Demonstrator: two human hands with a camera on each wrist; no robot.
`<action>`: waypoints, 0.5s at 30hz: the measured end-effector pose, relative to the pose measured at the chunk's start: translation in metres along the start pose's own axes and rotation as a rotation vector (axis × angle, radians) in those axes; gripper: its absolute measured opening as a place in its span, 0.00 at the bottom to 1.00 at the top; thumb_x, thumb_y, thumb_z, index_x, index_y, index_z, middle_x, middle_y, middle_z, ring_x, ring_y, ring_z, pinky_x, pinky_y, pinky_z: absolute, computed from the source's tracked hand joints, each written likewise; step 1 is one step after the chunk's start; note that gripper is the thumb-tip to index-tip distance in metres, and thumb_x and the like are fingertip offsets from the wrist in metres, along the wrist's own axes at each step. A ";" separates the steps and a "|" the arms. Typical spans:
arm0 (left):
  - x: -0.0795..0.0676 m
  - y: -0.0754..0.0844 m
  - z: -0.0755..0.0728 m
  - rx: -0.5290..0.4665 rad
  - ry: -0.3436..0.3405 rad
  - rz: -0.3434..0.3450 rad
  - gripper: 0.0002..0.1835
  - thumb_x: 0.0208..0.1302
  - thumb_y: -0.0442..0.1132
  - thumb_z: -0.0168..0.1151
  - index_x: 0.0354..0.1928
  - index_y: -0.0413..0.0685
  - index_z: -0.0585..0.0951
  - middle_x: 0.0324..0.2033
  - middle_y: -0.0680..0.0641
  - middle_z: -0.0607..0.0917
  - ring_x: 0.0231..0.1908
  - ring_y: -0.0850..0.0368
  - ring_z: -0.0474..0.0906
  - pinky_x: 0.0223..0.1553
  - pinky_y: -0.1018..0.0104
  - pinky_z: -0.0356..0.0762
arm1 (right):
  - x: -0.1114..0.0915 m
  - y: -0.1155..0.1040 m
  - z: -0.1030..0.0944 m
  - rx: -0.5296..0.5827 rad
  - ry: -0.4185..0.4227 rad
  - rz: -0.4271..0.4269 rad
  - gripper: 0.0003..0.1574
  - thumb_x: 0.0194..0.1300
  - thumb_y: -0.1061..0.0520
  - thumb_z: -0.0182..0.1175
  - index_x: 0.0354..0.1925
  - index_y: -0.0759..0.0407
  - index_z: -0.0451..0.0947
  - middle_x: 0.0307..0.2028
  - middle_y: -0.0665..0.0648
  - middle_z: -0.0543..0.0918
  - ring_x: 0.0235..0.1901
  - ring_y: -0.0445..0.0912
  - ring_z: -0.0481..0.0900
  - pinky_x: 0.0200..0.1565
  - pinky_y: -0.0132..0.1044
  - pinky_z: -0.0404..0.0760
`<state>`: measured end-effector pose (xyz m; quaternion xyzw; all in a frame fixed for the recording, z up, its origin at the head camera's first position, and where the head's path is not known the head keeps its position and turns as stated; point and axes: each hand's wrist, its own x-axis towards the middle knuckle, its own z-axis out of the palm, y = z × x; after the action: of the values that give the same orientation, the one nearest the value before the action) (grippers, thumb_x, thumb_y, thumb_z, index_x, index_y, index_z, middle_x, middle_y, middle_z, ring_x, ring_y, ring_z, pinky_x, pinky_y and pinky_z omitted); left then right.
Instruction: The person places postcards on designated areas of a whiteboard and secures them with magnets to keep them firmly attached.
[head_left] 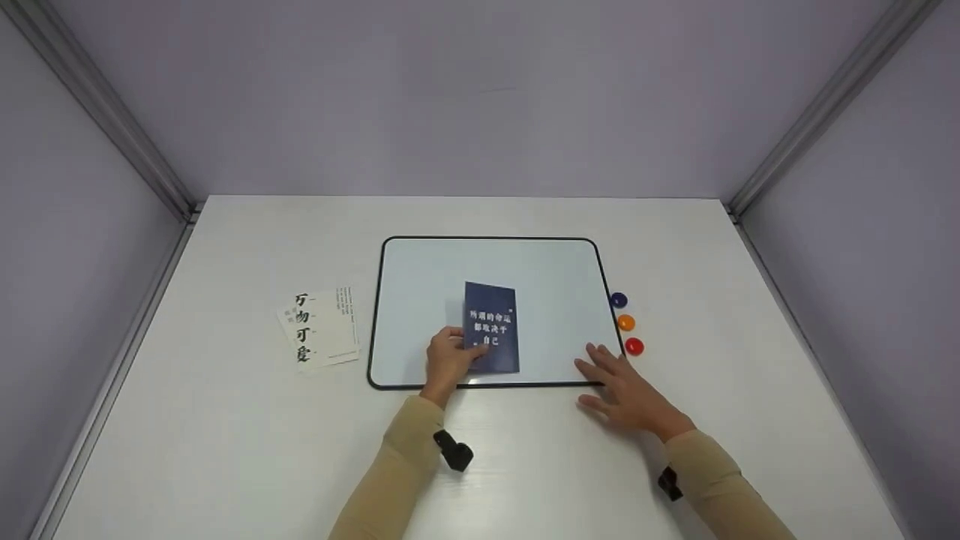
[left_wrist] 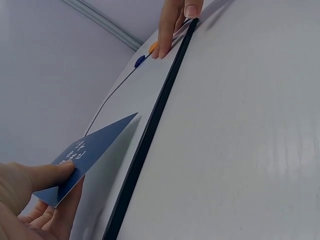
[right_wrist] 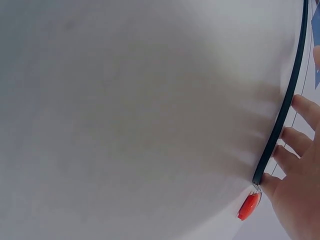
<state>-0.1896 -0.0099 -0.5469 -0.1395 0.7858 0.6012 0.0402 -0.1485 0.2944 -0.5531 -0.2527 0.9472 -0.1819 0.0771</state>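
Observation:
A dark blue card (head_left: 491,356) with white Chinese characters is pinched at its left edge by my left hand (head_left: 448,358), thumb on the printed face and fingers beneath. The left wrist view shows the card (left_wrist: 95,150) tilted over the whiteboard (head_left: 420,277), which has a black rim. My right hand (head_left: 626,394) lies at the board's front right corner, fingers spread and holding nothing. Its fingertips are right at the black rim (right_wrist: 280,120) in the right wrist view.
Beside the board's right edge sit three round magnets: blue (head_left: 619,300), orange (head_left: 626,322) and red (head_left: 634,346). Overlapping pale cards (head_left: 330,330) with black characters lie on the white table (head_left: 247,420) to the left of the board. Grey walls (head_left: 465,97) enclose the table.

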 end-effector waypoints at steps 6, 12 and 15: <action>-0.001 -0.003 0.004 0.089 0.037 0.050 0.19 0.43 0.36 0.71 0.38 0.39 0.75 0.31 0.43 0.83 0.29 0.55 0.77 0.32 0.63 0.75 | 0.000 -0.002 0.000 -0.010 0.011 -0.009 0.40 0.60 0.35 0.50 0.65 0.48 0.57 0.67 0.56 0.51 0.67 0.50 0.44 0.63 0.52 0.45; -0.002 -0.004 0.007 0.171 0.110 0.143 0.19 0.42 0.36 0.72 0.35 0.39 0.75 0.24 0.46 0.80 0.24 0.56 0.75 0.26 0.64 0.73 | 0.000 0.000 0.001 -0.003 0.013 -0.009 0.40 0.59 0.35 0.50 0.65 0.48 0.57 0.67 0.55 0.51 0.67 0.50 0.44 0.63 0.52 0.45; -0.003 -0.004 0.008 0.185 0.122 0.169 0.18 0.42 0.35 0.72 0.34 0.38 0.75 0.24 0.46 0.79 0.24 0.56 0.75 0.26 0.64 0.73 | 0.000 0.001 0.002 -0.006 0.021 -0.020 0.40 0.59 0.35 0.50 0.65 0.48 0.57 0.67 0.55 0.51 0.66 0.51 0.45 0.63 0.53 0.46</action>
<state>-0.1864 -0.0032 -0.5520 -0.1048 0.8479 0.5177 -0.0457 -0.1483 0.2944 -0.5550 -0.2604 0.9459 -0.1822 0.0646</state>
